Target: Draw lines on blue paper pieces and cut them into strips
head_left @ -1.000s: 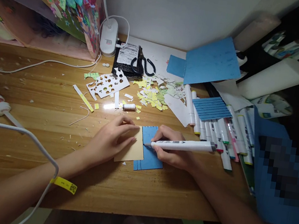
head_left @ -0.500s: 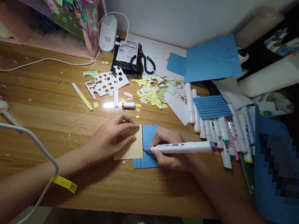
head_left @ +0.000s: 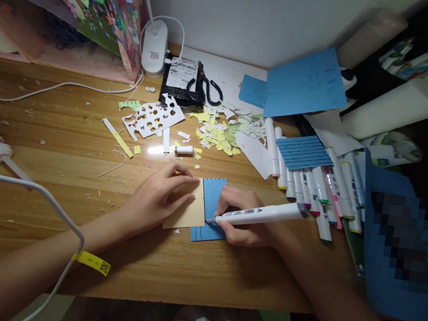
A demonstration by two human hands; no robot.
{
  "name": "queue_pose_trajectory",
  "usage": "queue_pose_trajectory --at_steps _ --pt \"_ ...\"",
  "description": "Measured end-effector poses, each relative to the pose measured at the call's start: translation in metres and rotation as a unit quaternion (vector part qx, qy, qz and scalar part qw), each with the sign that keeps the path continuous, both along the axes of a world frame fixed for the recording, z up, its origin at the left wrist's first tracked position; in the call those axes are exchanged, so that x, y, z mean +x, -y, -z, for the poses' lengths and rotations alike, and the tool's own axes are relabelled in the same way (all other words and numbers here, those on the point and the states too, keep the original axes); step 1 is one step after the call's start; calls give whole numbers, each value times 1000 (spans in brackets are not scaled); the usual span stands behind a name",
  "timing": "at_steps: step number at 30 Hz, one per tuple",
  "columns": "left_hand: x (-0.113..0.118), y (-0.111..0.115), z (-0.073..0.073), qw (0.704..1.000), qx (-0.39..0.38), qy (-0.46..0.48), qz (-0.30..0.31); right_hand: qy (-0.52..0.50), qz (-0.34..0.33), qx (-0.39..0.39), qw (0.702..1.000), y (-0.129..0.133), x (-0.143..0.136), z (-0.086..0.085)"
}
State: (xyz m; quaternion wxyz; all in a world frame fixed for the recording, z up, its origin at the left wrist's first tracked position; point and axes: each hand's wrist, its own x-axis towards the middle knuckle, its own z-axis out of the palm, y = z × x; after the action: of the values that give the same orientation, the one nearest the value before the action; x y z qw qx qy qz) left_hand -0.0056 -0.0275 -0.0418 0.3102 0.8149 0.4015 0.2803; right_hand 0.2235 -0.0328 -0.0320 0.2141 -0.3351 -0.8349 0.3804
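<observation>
My left hand point(head_left: 165, 193) presses on a cream card point(head_left: 190, 213) with its fingers stretched out. This card overlaps the left part of a small blue card point(head_left: 214, 198), which bears dark lines at its lower left and short marks along its top edge. In my right hand point(head_left: 246, 215) is a white marker point(head_left: 262, 212) with a grey end, held slanted to the right. Its tip meets the blue card close to the cream card's right edge. The fingers of my right hand rest partly over the blue card.
Several markers point(head_left: 321, 191) lie at the right, with a lined blue card point(head_left: 304, 153) on top. Scissors point(head_left: 204, 87), paper scraps point(head_left: 217, 134) and a punched white sheet point(head_left: 154, 117) are further back. A white cable point(head_left: 59, 208) crosses above my left forearm.
My right hand has drawn the marker tip slightly toward me along the cream card's edge. My left hand and both cards stay in place.
</observation>
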Motion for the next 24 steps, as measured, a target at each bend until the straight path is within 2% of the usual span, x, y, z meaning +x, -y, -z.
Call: queue_pose_trajectory --at_steps 7,11,19,24 --pt "-1 -1 1 1000 0 4 2 -8 -16 1 1000 0 0 3" --pt "0 -1 2 1000 0 2 1 -24 -17 -35 999 0 3 2" --pt "-3 4 -5 999 -41 -17 17 -119 72 -170 975 1 9 10" --pt "-1 17 -10 996 -39 -75 19 -151 106 -200 962 -1 6 10"
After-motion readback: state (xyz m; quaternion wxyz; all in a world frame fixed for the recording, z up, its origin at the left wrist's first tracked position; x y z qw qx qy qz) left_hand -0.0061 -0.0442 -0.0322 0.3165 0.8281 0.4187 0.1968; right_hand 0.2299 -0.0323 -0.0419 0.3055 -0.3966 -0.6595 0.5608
